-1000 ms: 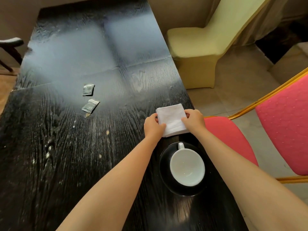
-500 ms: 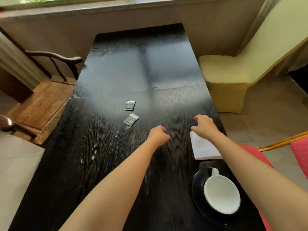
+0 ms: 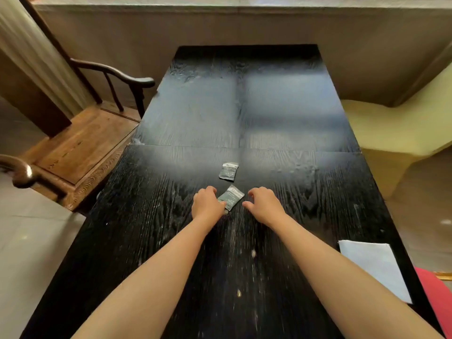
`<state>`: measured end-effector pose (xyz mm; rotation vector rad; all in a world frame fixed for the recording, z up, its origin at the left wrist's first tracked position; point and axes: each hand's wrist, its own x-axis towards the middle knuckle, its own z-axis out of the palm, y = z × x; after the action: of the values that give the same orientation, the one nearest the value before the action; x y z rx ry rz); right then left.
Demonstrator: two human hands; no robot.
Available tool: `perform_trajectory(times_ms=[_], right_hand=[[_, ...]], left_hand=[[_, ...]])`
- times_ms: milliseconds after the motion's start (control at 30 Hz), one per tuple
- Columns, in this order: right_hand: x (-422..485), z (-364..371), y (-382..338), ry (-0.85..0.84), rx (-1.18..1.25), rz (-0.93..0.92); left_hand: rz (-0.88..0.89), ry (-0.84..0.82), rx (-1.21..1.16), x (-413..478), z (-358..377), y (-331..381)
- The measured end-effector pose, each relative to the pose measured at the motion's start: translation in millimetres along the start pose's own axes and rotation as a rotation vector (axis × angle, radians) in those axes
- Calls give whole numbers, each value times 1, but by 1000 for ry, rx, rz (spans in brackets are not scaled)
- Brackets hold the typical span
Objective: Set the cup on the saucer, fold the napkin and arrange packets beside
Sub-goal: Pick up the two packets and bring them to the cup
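Observation:
Two small grey-green packets lie on the black wooden table (image 3: 171,241). The near packet (image 3: 232,196) sits tilted between my hands. My left hand (image 3: 206,204) is curled, knuckles up, with its fingertips on the packet's lower left corner; whether it grips is hidden. My right hand (image 3: 263,204) hovers just right of that packet, fingers bent and thumb pointing at it, holding nothing. The far packet (image 3: 228,170) lies a little beyond, untouched. The folded white napkin (image 3: 374,267) rests flat by the table's right edge. Cup and saucer are out of view.
A dark wooden armchair (image 3: 80,143) stands against the table's left side. A pale yellow covered chair (image 3: 396,123) is at the far right, and a red seat (image 3: 437,297) shows at the near right corner. A low wall runs behind the table.
My hands let go of the napkin and moved forward and left to the near packet. The view swung left, so the cup and saucer dropped out of sight.

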<state>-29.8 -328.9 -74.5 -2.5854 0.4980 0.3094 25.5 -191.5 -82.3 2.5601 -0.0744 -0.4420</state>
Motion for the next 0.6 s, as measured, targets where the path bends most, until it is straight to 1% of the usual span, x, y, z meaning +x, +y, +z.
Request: perform_trajectory(times_ms=[167,267,400,467,600], right_hand=[[33,26,-11,96,-45,27],[45,35,-12,123,-20,31],[53,41,-17,131,125,42],[54,41,-17,114,208,16],[54,28,-16,36,365,-73]], left_hand=[[118,-37,17,28,15,-11],[159,-59,5,39,21,-14],[183,-117,-20,48,22,-17],[174,-135,-61,50,22,-18],[137,-126,-220,49,15,-21]])
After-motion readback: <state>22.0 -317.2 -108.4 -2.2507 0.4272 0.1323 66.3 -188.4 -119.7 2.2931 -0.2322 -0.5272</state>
